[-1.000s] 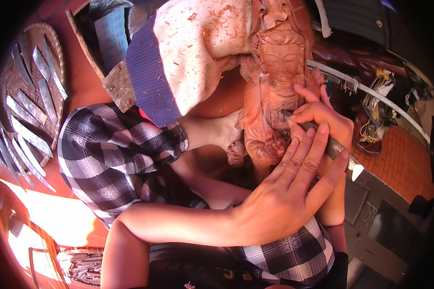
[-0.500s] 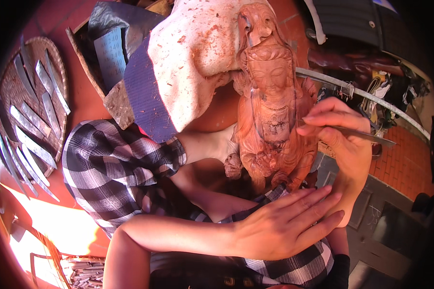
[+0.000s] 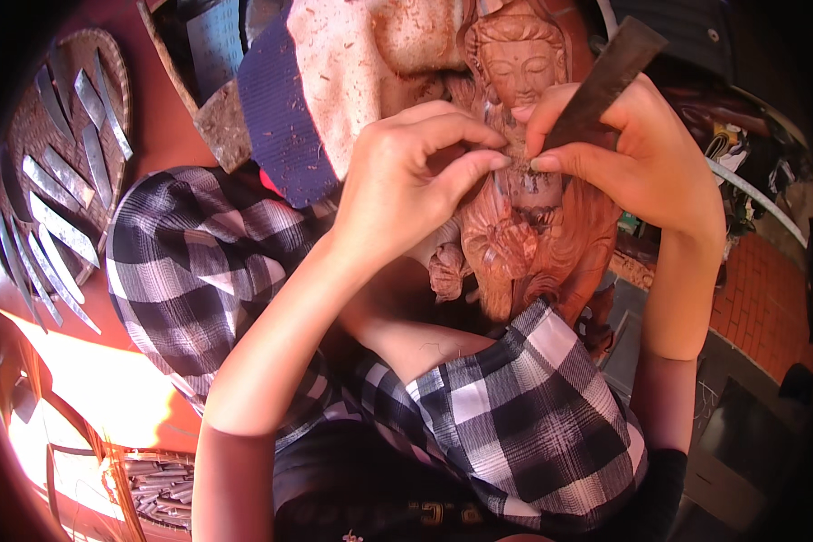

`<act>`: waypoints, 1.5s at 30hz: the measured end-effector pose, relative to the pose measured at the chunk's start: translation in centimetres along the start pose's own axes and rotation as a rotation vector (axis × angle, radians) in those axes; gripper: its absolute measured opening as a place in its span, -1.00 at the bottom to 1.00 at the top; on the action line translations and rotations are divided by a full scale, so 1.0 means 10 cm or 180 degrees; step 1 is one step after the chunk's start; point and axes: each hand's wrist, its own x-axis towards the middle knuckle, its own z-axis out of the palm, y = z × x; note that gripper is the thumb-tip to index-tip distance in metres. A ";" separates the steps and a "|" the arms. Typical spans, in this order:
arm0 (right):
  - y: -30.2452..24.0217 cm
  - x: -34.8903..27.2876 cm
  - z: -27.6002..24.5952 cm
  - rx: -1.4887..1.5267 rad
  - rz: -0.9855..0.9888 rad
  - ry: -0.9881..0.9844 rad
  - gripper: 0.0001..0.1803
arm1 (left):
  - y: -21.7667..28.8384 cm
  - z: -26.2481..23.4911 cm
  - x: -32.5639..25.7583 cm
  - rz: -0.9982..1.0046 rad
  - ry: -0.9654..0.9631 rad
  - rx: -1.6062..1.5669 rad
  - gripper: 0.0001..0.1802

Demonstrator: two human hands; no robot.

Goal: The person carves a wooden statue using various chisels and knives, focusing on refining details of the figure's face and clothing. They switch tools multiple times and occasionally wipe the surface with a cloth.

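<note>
A carved reddish-wood statue (image 3: 515, 226) of a seated, robed figure stands upright between my legs. My right hand (image 3: 641, 154) is closed around a flat, dark steel carving blade (image 3: 610, 77); its broad end sticks up past my fingers. The working end is hidden by my fingers at the statue's chest. From the left, my left hand (image 3: 406, 172) reaches to the same spot, thumb and forefinger curled together in a pinch. Whatever lies between those fingertips is too small to make out. Both sets of fingertips are almost side by side.
A round woven tray (image 3: 108, 68) of several metal blades lies at left. Behind my checkered knee are a wooden box (image 3: 167, 54), a navy ribbed cloth (image 3: 285, 117) and a pale cloth (image 3: 343, 54) flecked with shavings. Small sticks (image 3: 163, 488) lie at lower left.
My left hand has risen from beside my right wrist to the statue's chest. My right hand has moved in to the chest, turning the blade upward. The statue sits higher in view.
</note>
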 end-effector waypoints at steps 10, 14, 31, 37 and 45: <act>-0.01 0.10 -0.01 -0.0777 -0.0134 -0.0549 -0.88 | -0.21 0.20 0.02 0.0914 0.0378 0.0123 -0.84; -0.25 0.20 -0.09 -0.1411 0.0339 -0.0693 -0.75 | -0.23 0.24 0.06 0.1090 0.0480 0.0141 -0.84; -0.40 0.24 -0.02 -0.2041 -0.0233 -0.0505 -0.78 | -0.28 0.29 0.09 0.1232 0.0699 0.0245 -0.87; -0.34 0.20 -0.06 -0.1808 -0.0259 -0.0730 -0.76 | -0.24 0.25 0.09 0.1332 0.0548 0.0242 -0.87; -0.23 0.20 -0.10 -0.1640 -0.0300 -0.0867 -0.74 | -0.27 0.25 0.11 0.1450 0.0523 0.0260 -0.87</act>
